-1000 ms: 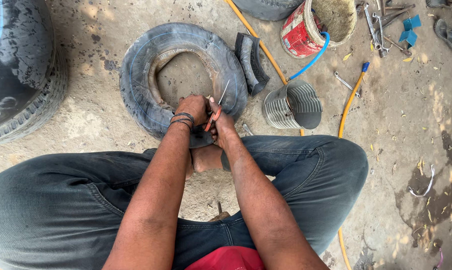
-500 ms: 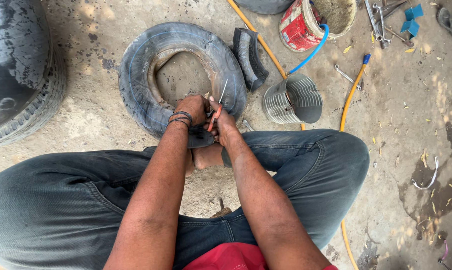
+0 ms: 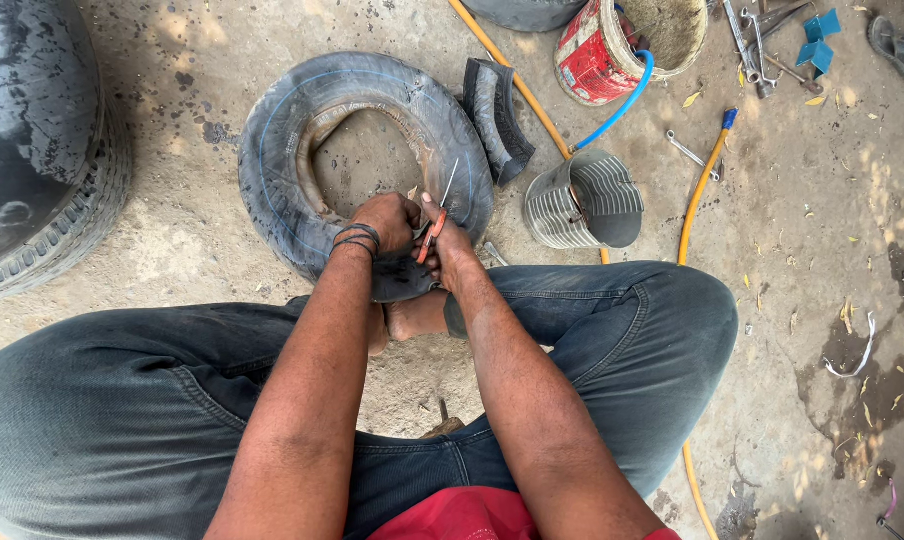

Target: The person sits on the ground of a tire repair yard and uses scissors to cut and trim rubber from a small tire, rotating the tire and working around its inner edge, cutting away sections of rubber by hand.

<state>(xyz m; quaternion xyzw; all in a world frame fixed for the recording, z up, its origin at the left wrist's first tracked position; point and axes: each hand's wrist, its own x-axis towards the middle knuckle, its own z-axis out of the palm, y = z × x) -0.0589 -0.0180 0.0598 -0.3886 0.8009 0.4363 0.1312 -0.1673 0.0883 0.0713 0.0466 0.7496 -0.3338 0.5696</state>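
I sit on the ground with my knees spread, a black rubber inner tube (image 3: 282, 150) curled on the dirt in front of me. My left hand (image 3: 384, 222), with dark bands at the wrist, grips the near part of the tube together with a black rubber piece (image 3: 404, 278). My right hand (image 3: 449, 243) is closed on scissors (image 3: 437, 215) with orange handles, the blades pointing up and away over the tube. Both hands touch each other above my bare foot (image 3: 417, 315).
A big tyre (image 3: 32, 170) lies at the left. A cut strip of tyre (image 3: 497, 115), a ribbed metal can (image 3: 582, 200), a red-and-white bucket (image 3: 622, 45), yellow hose (image 3: 697, 190), blue hose (image 3: 622, 100) and wrenches (image 3: 752, 40) lie at the back right.
My hands have stayed at the tube's near edge with only slight shifts of the scissors; the view moved a little.
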